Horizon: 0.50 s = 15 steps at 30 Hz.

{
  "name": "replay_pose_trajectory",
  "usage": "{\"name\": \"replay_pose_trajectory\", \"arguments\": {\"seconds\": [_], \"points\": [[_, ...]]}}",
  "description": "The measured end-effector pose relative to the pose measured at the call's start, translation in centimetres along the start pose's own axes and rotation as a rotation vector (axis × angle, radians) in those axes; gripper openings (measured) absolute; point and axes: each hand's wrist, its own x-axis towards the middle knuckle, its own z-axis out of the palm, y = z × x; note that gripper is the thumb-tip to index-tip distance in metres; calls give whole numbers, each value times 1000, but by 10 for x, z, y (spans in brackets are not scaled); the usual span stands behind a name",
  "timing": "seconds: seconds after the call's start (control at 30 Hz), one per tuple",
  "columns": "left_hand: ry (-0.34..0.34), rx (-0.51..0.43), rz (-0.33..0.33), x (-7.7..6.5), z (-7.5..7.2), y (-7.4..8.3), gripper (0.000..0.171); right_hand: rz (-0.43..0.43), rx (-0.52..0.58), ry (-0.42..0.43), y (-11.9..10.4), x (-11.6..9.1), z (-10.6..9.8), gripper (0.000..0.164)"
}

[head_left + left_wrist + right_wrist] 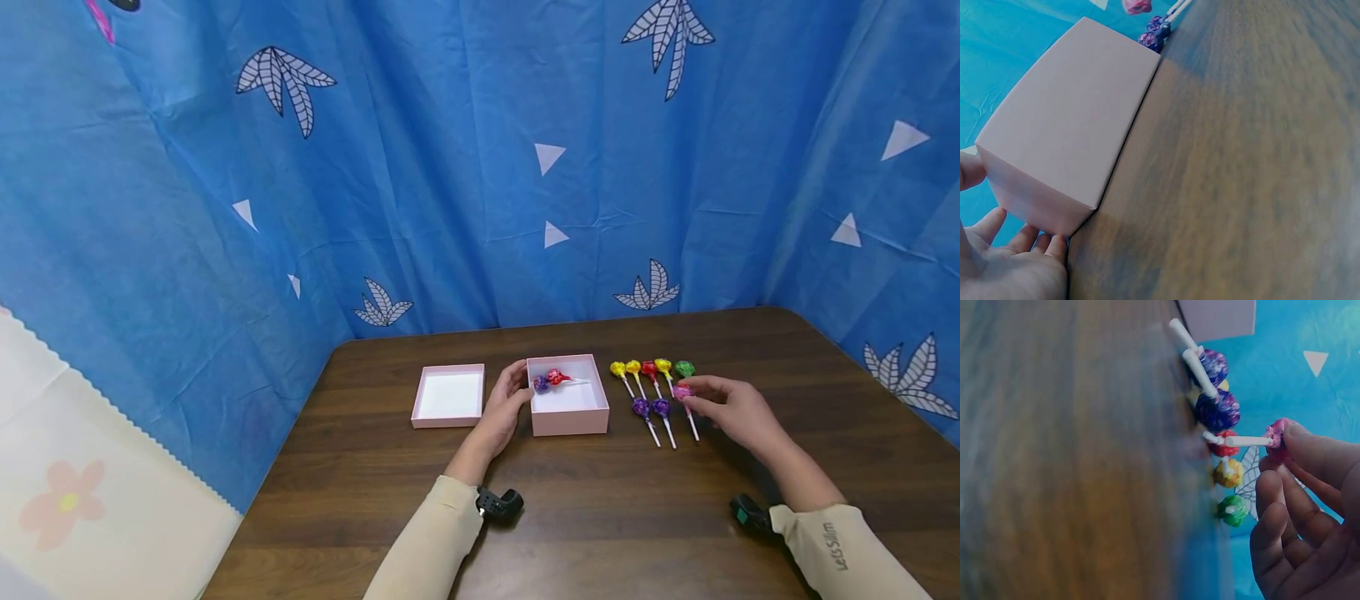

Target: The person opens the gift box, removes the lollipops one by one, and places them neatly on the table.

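Observation:
My left hand (501,415) rests against the left wall of a pink box (570,423) with a white inside. In the left wrist view the fingertips touch the box's side, and the thumb is up at its top edge. Inside the box lie a red lollipop (555,377) and a purple lollipop (542,384). My right hand (738,408) pinches a pink lollipop (1277,439) by its wrapped head between thumb and fingers, its white stick free. In the right wrist view this lollipop is raised off the wooden table (1085,456).
Left of the box lies its shallow pink lid (448,393), white side up. Right of it, lollipops lie in two rows: yellow (617,368), red (649,368) and green (684,367) ones behind, purple ones (641,407) in front. A blue curtain (465,167) hangs behind the table.

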Motion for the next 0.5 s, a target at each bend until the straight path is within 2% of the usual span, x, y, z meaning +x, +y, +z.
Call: {"name": "replay_pose_trajectory", "arguments": {"seconds": [0.27, 0.5], "points": [[8, 7, -1, -2, 1, 2, 58, -28, -44, 35, 5, 0, 3, 50], [8, 2, -7, -2, 0, 2, 58, -46, -73, 14, 7, -1, 7, 42]]}}
